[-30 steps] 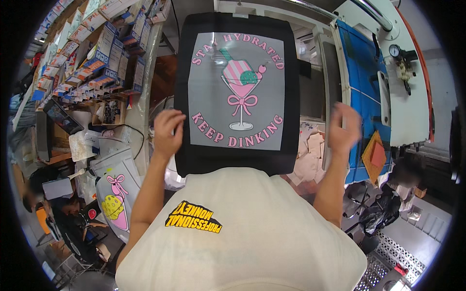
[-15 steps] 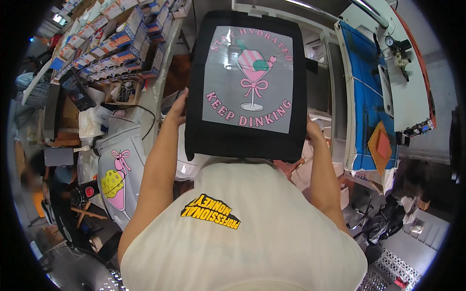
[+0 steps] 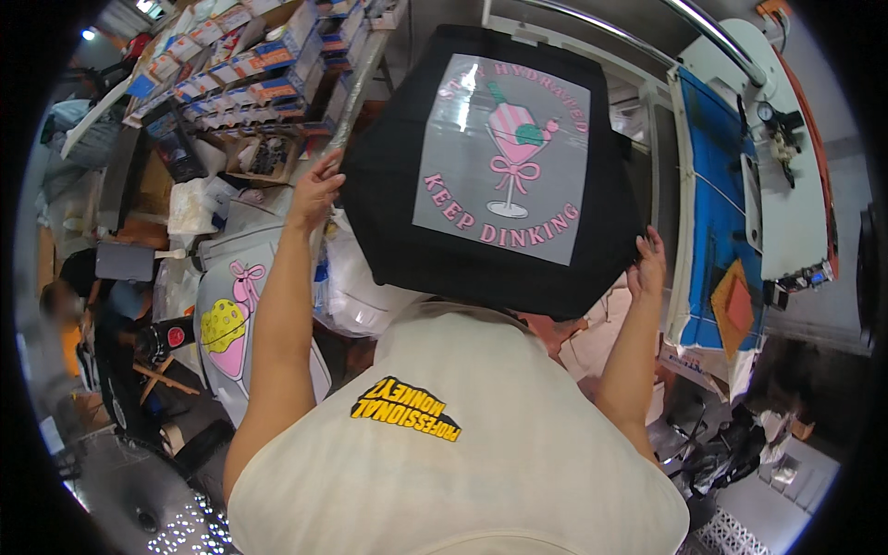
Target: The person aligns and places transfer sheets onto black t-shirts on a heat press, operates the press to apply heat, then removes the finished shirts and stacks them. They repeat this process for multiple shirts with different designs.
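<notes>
A black cloth item (image 3: 384, 217), a garment or a bag, is spread in front of me over a flat support that it hides. On its middle lies a glossy see-through film sheet (image 3: 444, 194) over a pink cocktail-glass picture with curved pink lettering. My left hand (image 3: 317, 191) pinches the cloth's left edge and draws it out to a point. At the lower right edge, my right hand (image 3: 650, 264) grips the cloth likewise, fingers pointing up. Both sides of the cloth stand out wide and taut between my hands.
Right of the cloth is a blue padded board (image 3: 708, 203) with an orange-brown pad (image 3: 733, 305) on it. A machine with a pressure gauge (image 3: 765, 112) stands beyond. Stacked boxes (image 3: 268, 88) fill the far left. A grey printed panel (image 3: 305, 370) lies beside my left arm.
Both hands have moved outward, pulling the cloth's sides away from the support, so it looks wider. The picture and film appear farther right in view.
</notes>
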{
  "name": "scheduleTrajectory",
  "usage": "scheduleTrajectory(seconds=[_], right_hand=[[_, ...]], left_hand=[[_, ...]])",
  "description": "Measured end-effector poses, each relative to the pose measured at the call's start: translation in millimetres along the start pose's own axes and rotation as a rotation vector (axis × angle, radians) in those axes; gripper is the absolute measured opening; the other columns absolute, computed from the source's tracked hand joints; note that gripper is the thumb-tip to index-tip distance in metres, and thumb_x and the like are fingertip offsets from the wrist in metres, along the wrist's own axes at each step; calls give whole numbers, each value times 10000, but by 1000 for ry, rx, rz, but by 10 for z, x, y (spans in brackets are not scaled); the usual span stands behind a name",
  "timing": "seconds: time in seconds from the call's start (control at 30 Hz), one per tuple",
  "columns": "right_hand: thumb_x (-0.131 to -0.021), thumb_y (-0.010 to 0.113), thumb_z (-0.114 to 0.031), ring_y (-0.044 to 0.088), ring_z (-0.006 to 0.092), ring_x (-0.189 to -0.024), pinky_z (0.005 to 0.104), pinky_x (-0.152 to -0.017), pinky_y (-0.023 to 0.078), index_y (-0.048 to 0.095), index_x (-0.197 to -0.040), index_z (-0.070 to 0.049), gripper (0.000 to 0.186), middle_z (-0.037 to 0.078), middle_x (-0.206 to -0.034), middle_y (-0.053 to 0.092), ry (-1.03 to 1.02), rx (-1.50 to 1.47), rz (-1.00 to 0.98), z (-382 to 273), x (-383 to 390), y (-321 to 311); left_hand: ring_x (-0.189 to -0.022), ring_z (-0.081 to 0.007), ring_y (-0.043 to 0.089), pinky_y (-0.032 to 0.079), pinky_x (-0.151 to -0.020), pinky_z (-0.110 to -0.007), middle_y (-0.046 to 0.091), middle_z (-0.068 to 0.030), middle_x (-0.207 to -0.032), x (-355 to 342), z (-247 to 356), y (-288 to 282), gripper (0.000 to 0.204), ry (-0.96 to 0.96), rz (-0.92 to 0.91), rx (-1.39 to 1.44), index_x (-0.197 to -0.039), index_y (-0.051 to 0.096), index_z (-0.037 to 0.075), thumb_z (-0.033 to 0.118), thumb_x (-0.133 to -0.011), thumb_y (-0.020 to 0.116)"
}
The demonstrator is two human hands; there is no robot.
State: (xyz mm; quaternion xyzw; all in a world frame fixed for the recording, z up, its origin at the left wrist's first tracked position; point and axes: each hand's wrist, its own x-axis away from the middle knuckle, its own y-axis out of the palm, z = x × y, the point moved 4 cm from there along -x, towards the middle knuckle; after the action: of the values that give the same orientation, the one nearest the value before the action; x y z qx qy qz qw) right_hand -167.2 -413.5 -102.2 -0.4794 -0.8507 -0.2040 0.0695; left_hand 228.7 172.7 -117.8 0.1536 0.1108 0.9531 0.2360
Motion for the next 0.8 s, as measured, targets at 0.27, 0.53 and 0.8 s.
scheduleTrajectory(seconds=[0.27,0.53,0.8], right_hand=[[-931,605,113,541,231,-1307,309,-1136,394,432,-1547,-59,662,230,-1476,516,-125,-49,-9,-217,192,147],[-887,699,-27,713,267,-988,336,-879,554,720,-1172,-6,287,143,-1105,746,-682,1132,150,-831,876,572],[-927,712,-270,655,362,-1042,479,-934,502,719,-1134,-34,314,159,-1088,717,-1242,1441,918,-2520,1211,-334]], left_hand=[[-1360,-211,533,414,-1128,-335,553,-113,-1487,49,148,225,595,98,-61,20,-1476,516,12,-12,-908,690],[-1180,-355,626,470,-1053,-428,685,-156,-1230,490,380,935,312,660,48,-1233,-1155,695,27,52,-844,697],[-1234,-320,567,371,-1129,-522,660,-99,-1242,1094,15,1943,302,952,2,-1181,-1126,727,82,105,-829,779]])
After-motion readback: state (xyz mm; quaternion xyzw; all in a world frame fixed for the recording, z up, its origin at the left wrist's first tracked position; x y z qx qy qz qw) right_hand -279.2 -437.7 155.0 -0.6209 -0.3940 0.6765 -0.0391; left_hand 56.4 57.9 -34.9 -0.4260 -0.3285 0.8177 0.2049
